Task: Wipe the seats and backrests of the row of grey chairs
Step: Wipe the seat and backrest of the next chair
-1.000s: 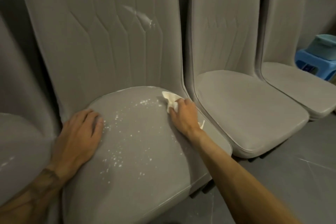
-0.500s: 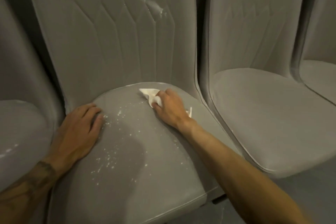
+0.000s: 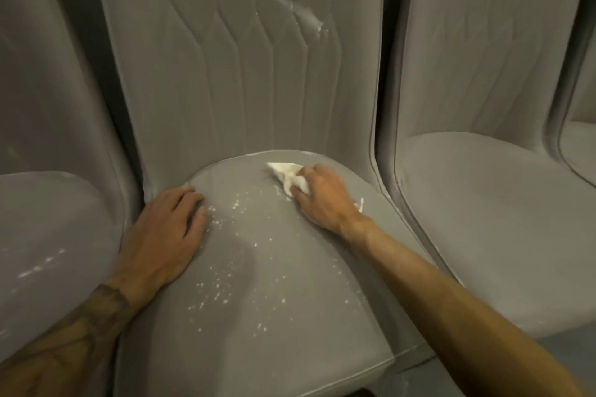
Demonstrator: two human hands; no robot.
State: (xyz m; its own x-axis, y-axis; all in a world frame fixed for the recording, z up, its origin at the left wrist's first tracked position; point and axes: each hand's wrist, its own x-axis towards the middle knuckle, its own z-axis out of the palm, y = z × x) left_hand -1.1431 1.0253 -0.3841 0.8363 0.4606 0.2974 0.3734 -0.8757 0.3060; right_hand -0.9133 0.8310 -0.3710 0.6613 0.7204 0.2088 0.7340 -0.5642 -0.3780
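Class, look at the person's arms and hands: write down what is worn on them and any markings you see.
The left hand and right hand are bare: no gloves, rings or watch show. No sleeves are in view. The left forearm bears a dark tattoo near the wrist.

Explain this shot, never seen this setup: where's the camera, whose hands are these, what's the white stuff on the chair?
There is no robot here. A person works with bare hands, and the single picture comes from a wide-angle camera worn on their head, looking forward and down. That is why both arms enter from the bottom edge. The left hand rests flat on the left side of the middle seat. The right hand grips a crumpled white cloth and presses it on the back part of that seat. White specks are scattered over the seat, and a white smear marks its backrest. The left chair seat also carries white streaks. The right chair seat looks clean from here.
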